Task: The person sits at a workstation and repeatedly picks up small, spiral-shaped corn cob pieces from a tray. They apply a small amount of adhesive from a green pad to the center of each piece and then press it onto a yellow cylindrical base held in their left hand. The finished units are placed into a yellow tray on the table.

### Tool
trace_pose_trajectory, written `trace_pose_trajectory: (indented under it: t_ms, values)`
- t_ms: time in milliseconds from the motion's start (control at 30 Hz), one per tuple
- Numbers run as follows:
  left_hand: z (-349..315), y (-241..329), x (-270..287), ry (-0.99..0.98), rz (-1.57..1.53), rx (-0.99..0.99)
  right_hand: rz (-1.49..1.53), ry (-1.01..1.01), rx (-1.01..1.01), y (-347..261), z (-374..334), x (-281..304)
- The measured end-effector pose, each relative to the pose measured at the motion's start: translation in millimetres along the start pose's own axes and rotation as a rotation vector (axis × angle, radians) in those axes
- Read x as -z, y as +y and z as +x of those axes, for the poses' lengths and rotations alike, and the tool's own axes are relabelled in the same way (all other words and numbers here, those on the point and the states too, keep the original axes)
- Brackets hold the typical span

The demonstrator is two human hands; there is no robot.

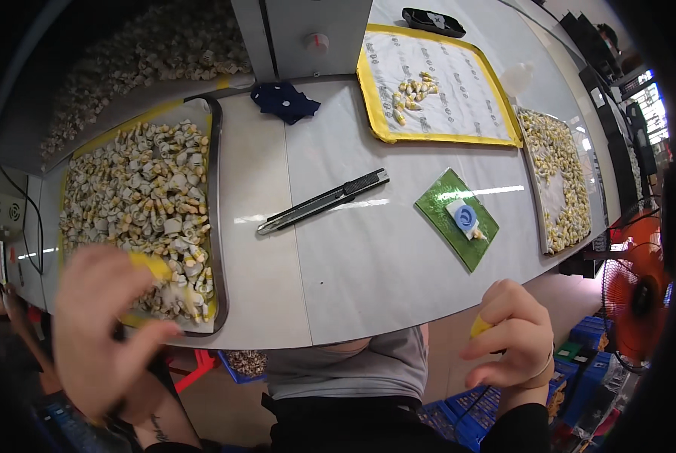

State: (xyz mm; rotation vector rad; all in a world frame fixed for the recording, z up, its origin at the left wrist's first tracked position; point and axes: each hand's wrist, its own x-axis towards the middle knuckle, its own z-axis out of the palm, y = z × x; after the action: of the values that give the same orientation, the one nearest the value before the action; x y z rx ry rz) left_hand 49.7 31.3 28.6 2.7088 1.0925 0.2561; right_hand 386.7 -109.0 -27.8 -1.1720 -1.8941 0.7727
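Observation:
My left hand [100,325], blurred by motion, hovers over the near edge of the left tray [221,226]. A yellow finger cover is on one finger, and thumb and finger are apart with nothing clear between them. Heaped in that tray are small white-and-yellow pieces [149,189]. Past the table's front edge, my right hand [511,332] hangs with loosely curled fingers, one with a yellow cover; a gap shows before the thumb, and no held thing is visible. Nearest to it lies a green square mat [445,204] bearing a small white block with a round blue face [465,217].
A black utility knife [323,200] lies mid-table. Behind are a dark blue cloth [285,103], a grey machine housing [307,38] and a yellow-edged tray [443,139] with several pieces. Another filled tray [535,204] stands right, near an orange fan [641,291].

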Motion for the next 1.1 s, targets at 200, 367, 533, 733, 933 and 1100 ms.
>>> trace_pose_trajectory:
  t_ms: [200,367,533,733,933,1100]
  values:
    - [90,-136,-5,0.234,-0.088,0.272,-0.112,0.021,-0.036,-1,-1,-4]
    - [142,-213,-29,0.202,0.158,0.387,-0.159,0.015,-0.009,-10,1,-2]
    - [179,-219,-36,0.045,0.247,0.429,-0.229,0.041,-0.057,-8,-10,7]
    - [191,-243,-50,0.083,0.271,0.366,-0.360,0.022,-0.103,-10,10,24]
    - [168,-256,-25,0.089,-0.091,0.243,-0.665,-0.007,-0.097,36,70,57]
    - [110,-117,5,0.124,-0.546,0.271,-0.701,-0.093,-0.080,89,116,71]
